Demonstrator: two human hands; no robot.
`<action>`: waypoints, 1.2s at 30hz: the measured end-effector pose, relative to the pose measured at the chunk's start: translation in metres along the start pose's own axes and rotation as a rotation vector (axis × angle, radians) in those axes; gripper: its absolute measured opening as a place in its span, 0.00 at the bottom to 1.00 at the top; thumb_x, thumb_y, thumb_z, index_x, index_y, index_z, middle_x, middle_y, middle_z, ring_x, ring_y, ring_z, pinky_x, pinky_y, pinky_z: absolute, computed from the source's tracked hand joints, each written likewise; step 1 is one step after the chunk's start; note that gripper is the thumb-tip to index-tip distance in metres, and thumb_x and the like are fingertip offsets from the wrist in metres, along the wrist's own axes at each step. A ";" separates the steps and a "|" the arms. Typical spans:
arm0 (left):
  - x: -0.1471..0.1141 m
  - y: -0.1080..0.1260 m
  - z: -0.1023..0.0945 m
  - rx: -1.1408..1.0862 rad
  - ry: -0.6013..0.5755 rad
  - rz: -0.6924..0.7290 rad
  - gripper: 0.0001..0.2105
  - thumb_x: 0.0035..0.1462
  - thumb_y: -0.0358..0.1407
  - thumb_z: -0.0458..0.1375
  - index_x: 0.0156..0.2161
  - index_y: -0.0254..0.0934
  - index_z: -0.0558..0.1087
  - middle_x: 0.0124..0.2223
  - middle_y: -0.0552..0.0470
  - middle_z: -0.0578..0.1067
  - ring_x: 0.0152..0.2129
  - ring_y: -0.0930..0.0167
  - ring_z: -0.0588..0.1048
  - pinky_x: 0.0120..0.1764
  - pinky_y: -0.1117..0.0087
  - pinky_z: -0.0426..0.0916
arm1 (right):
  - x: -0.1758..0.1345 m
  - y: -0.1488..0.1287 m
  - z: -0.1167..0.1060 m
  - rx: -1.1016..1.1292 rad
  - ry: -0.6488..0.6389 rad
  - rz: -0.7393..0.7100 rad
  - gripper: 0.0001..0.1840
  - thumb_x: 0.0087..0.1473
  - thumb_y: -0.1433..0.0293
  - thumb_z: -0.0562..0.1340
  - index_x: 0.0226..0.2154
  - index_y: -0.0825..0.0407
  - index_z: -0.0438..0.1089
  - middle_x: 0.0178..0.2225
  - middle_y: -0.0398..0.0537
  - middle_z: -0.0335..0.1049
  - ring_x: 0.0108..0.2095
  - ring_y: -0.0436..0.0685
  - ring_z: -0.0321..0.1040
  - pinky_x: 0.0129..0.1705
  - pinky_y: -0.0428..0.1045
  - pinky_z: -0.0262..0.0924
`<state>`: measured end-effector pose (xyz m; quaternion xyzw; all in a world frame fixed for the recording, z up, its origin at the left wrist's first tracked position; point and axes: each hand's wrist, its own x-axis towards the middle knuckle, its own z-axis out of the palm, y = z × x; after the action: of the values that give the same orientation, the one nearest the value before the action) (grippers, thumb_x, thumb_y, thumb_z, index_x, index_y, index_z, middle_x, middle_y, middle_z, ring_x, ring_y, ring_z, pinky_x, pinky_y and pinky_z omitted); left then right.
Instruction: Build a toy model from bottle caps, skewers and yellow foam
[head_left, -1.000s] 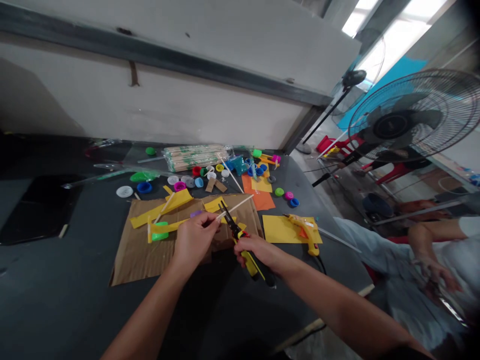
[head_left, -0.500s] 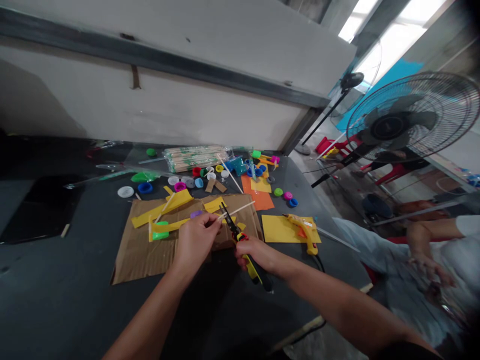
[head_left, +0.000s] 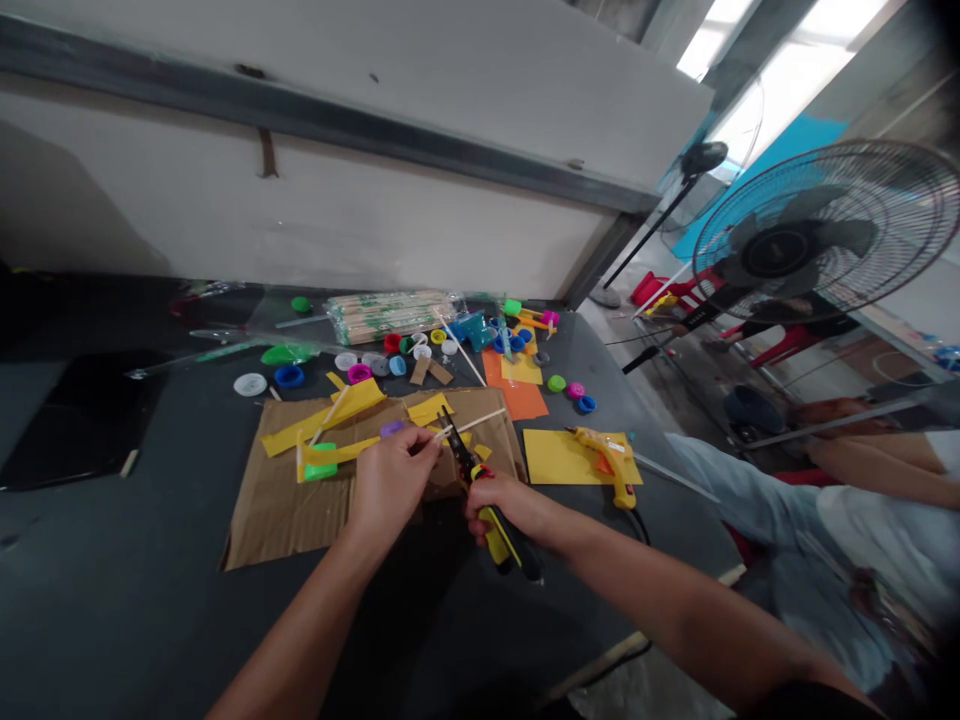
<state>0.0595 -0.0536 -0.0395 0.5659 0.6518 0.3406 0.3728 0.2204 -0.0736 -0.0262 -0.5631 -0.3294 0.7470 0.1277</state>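
My left hand (head_left: pixel 397 478) pinches one end of a thin wooden stick (head_left: pixel 484 421), which points off to the right. Wrapped around the black-and-yellow handles of a pair of pliers (head_left: pixel 463 455) is my right hand (head_left: pixel 499 500). The jaws of the pliers lie across the stick just beyond my left fingertips. Below both hands is a sheet of brown cardboard (head_left: pixel 289 520) with yellow paper strips (head_left: pixel 326 412) on it. A bright green cap (head_left: pixel 320 463) and a purple cap (head_left: pixel 391 429) sit there too, the purple one partly behind my left hand.
A yellow glue gun (head_left: pixel 611 460) rests on yellow paper (head_left: pixel 544 465) at the right. Behind the cardboard are bottle caps (head_left: pixel 360 373) and bagged wooden sticks (head_left: pixel 394 312). A black tablet-like slab (head_left: pixel 82 415) lies left. A fan (head_left: pixel 795 240) and a seated person (head_left: pixel 780 500) are at the right.
The pliers and my right hand have shifted slightly left, and the handles look a little further apart. The stick's free end has moved slightly left and down. The seated person's arm has shifted.
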 end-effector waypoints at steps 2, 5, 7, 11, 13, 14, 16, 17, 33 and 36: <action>0.000 0.000 -0.002 0.042 0.001 0.027 0.12 0.54 0.42 0.54 0.31 0.40 0.77 0.28 0.53 0.79 0.27 0.67 0.76 0.30 0.70 0.62 | 0.000 -0.002 -0.001 0.029 -0.026 0.008 0.04 0.37 0.70 0.56 0.17 0.54 0.62 0.13 0.40 0.59 0.16 0.47 0.58 0.23 0.44 0.60; 0.001 -0.002 -0.004 0.081 -0.017 0.076 0.11 0.54 0.41 0.54 0.31 0.40 0.77 0.28 0.54 0.79 0.27 0.68 0.75 0.29 0.71 0.61 | 0.000 -0.007 -0.005 0.049 -0.026 0.007 0.04 0.38 0.71 0.57 0.19 0.55 0.64 0.15 0.42 0.62 0.18 0.48 0.60 0.25 0.45 0.62; 0.002 -0.003 -0.006 0.087 -0.036 0.098 0.11 0.54 0.41 0.53 0.31 0.40 0.77 0.28 0.54 0.78 0.26 0.68 0.75 0.30 0.71 0.60 | 0.001 -0.009 -0.007 0.031 -0.024 0.025 0.04 0.39 0.71 0.57 0.19 0.55 0.64 0.15 0.42 0.62 0.18 0.48 0.60 0.25 0.46 0.62; 0.005 -0.004 -0.007 0.070 -0.061 0.111 0.12 0.54 0.41 0.53 0.31 0.40 0.77 0.29 0.53 0.78 0.28 0.68 0.75 0.31 0.70 0.60 | 0.006 -0.006 -0.008 0.014 -0.021 0.020 0.03 0.37 0.72 0.57 0.17 0.54 0.62 0.14 0.41 0.60 0.17 0.48 0.58 0.23 0.44 0.60; 0.005 -0.004 -0.007 0.065 -0.059 0.097 0.12 0.54 0.41 0.53 0.31 0.39 0.77 0.29 0.53 0.78 0.28 0.68 0.74 0.31 0.70 0.60 | 0.007 -0.003 -0.006 0.016 0.000 -0.003 0.04 0.35 0.72 0.57 0.15 0.53 0.60 0.12 0.39 0.58 0.16 0.47 0.56 0.21 0.43 0.57; 0.005 -0.004 -0.006 0.069 -0.054 0.086 0.12 0.54 0.41 0.53 0.31 0.39 0.77 0.29 0.53 0.78 0.27 0.68 0.74 0.31 0.70 0.60 | 0.007 -0.001 -0.005 0.015 0.005 -0.013 0.04 0.34 0.72 0.56 0.15 0.52 0.58 0.12 0.39 0.57 0.15 0.46 0.55 0.20 0.43 0.56; 0.004 -0.003 -0.005 0.083 -0.044 0.062 0.12 0.54 0.41 0.52 0.31 0.39 0.77 0.28 0.53 0.78 0.27 0.68 0.75 0.30 0.70 0.60 | 0.007 0.003 -0.003 0.005 0.010 -0.030 0.04 0.34 0.72 0.56 0.15 0.52 0.57 0.11 0.38 0.55 0.14 0.46 0.53 0.19 0.43 0.53; 0.003 -0.003 -0.005 0.089 -0.040 0.052 0.12 0.54 0.41 0.52 0.31 0.39 0.77 0.28 0.53 0.78 0.27 0.67 0.75 0.30 0.70 0.60 | 0.006 0.004 -0.002 -0.004 0.010 -0.032 0.04 0.34 0.72 0.56 0.16 0.52 0.57 0.11 0.37 0.55 0.14 0.46 0.53 0.19 0.42 0.52; 0.006 -0.006 -0.005 -0.613 -0.086 -0.258 0.16 0.41 0.46 0.64 0.29 0.34 0.75 0.26 0.52 0.76 0.20 0.73 0.72 0.27 0.71 0.69 | -0.002 -0.007 -0.013 -0.071 0.059 -0.177 0.13 0.34 0.68 0.58 0.29 0.51 0.60 0.14 0.34 0.56 0.17 0.47 0.53 0.22 0.45 0.53; 0.003 -0.001 -0.007 -0.706 -0.107 -0.333 0.16 0.38 0.45 0.66 0.29 0.33 0.74 0.25 0.52 0.75 0.19 0.75 0.71 0.26 0.71 0.71 | -0.004 -0.016 -0.026 -0.383 0.318 -0.344 0.16 0.39 0.66 0.59 0.35 0.51 0.63 0.23 0.40 0.65 0.25 0.52 0.62 0.29 0.47 0.57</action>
<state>0.0532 -0.0507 -0.0370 0.3062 0.5571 0.4489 0.6280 0.2430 -0.0550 -0.0167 -0.6228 -0.5309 0.5409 0.1938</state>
